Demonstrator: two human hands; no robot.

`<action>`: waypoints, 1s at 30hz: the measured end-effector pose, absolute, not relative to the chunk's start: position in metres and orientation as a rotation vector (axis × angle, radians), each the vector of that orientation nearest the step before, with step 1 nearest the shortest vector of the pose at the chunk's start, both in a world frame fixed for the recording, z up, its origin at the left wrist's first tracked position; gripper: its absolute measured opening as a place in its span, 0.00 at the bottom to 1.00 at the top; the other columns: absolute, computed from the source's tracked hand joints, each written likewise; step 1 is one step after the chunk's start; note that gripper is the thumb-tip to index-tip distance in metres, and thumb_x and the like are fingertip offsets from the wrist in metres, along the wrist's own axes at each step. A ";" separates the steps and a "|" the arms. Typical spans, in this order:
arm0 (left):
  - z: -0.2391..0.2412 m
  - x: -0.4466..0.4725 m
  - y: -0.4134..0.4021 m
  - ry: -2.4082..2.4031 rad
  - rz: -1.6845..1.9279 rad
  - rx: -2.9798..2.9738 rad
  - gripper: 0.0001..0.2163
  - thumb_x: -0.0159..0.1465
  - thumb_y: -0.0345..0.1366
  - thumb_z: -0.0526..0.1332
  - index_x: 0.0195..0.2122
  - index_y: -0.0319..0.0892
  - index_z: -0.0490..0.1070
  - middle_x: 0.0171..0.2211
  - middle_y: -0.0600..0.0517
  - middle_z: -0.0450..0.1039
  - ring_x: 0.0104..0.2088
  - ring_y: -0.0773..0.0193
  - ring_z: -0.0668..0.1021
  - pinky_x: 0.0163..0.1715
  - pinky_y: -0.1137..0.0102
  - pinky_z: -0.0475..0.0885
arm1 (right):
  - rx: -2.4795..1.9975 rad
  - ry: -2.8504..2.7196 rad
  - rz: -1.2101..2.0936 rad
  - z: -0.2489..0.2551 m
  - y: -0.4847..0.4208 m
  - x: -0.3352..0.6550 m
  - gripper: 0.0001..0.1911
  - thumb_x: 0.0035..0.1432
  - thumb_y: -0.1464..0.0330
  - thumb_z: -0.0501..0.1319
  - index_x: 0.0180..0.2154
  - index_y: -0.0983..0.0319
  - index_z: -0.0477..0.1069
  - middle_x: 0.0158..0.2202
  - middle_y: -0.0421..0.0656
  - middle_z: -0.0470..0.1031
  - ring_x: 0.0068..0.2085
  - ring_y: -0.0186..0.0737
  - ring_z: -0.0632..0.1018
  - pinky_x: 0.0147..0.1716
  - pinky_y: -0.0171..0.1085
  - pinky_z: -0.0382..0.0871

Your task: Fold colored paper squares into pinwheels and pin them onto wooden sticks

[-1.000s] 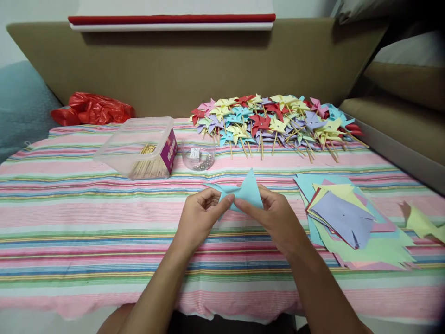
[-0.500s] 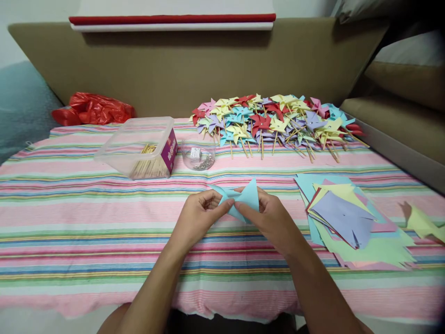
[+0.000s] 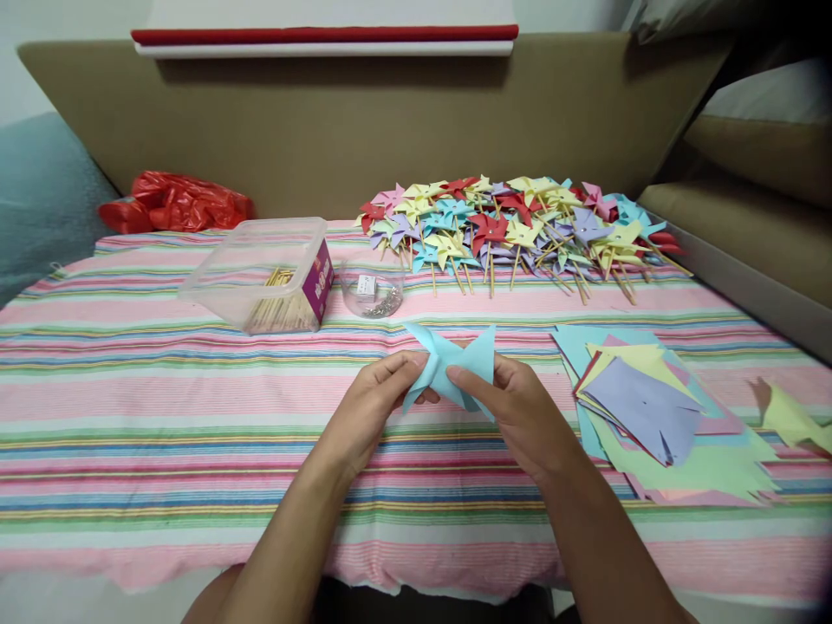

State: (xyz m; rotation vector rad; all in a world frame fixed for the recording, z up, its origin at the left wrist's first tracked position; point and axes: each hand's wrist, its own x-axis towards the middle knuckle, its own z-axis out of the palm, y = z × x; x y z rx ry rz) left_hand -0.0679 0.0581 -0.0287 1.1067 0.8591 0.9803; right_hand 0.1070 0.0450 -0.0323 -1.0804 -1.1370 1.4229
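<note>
Striped cloth (image 3: 195,416) is spread across most of the frame and is backed by a brown panel (image 3: 390,130) that is topped by a red strip (image 3: 325,36). Just below the middle of the frame, a light-blue sheet of paper (image 3: 442,357) with pointed corners is held between two bare hands, above the cloth. Its left part is pinched by the left hand (image 3: 373,394), with the grip closed on the paper, thumb in front. Its right part is clamped by the right hand (image 3: 520,403), whose thumb is laid flat over the front; the fingers behind are mostly hidden by the paper.

Left of the centre, a clear plastic box (image 3: 247,238) is seen tipped on its side, with wooden sticks (image 3: 282,312) held in it. Just beside it, small metal pieces (image 3: 388,302) and a white label (image 3: 366,286) are seen in a round clear container (image 3: 349,302). Many colored pinwheels (image 3: 455,230) are heaped toward the upper right. At the lower right, cut paper sheets (image 3: 708,468) are stacked, topped by a purple sheet (image 3: 640,403); a pale-yellow piece (image 3: 793,420) is placed near the right edge. Red plastic (image 3: 185,204) is left crumpled at the upper left.
</note>
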 end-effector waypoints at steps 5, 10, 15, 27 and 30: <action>-0.030 -0.066 0.057 0.869 1.069 0.972 0.18 0.65 0.53 0.62 0.36 0.43 0.80 0.34 0.49 0.77 0.35 0.62 0.77 0.40 0.68 0.71 | -1.115 -0.990 1.341 -0.034 0.046 0.104 0.12 0.54 0.58 0.70 0.34 0.60 0.77 0.29 0.40 0.77 0.31 0.39 0.73 0.34 0.39 0.66; -0.041 -0.045 0.048 0.888 1.163 0.932 0.14 0.58 0.43 0.72 0.42 0.43 0.81 0.39 0.49 0.80 0.38 0.63 0.78 0.41 0.71 0.71 | -1.007 -0.728 1.274 -0.036 0.044 0.087 0.10 0.53 0.60 0.70 0.33 0.60 0.78 0.31 0.40 0.79 0.34 0.39 0.75 0.36 0.39 0.68; -0.043 -0.027 0.044 0.876 1.348 0.789 0.10 0.58 0.39 0.73 0.38 0.40 0.80 0.37 0.49 0.80 0.39 0.63 0.78 0.42 0.70 0.72 | -0.940 -0.653 1.274 -0.041 0.040 0.063 0.11 0.55 0.60 0.69 0.36 0.60 0.78 0.38 0.43 0.81 0.41 0.43 0.78 0.42 0.41 0.72; -0.042 -0.042 0.057 0.921 1.510 0.550 0.10 0.54 0.39 0.74 0.28 0.40 0.76 0.29 0.55 0.76 0.31 0.69 0.76 0.35 0.74 0.71 | -0.991 -0.884 1.193 -0.043 0.042 0.070 0.23 0.63 0.60 0.61 0.58 0.54 0.62 0.50 0.45 0.77 0.47 0.44 0.80 0.47 0.46 0.75; -0.042 -0.049 0.062 0.907 1.547 0.478 0.10 0.54 0.38 0.74 0.33 0.41 0.78 0.34 0.54 0.79 0.34 0.67 0.79 0.37 0.73 0.72 | -1.042 -1.254 0.893 -0.043 0.042 0.081 0.27 0.64 0.67 0.59 0.62 0.49 0.57 0.56 0.46 0.73 0.49 0.44 0.79 0.51 0.47 0.73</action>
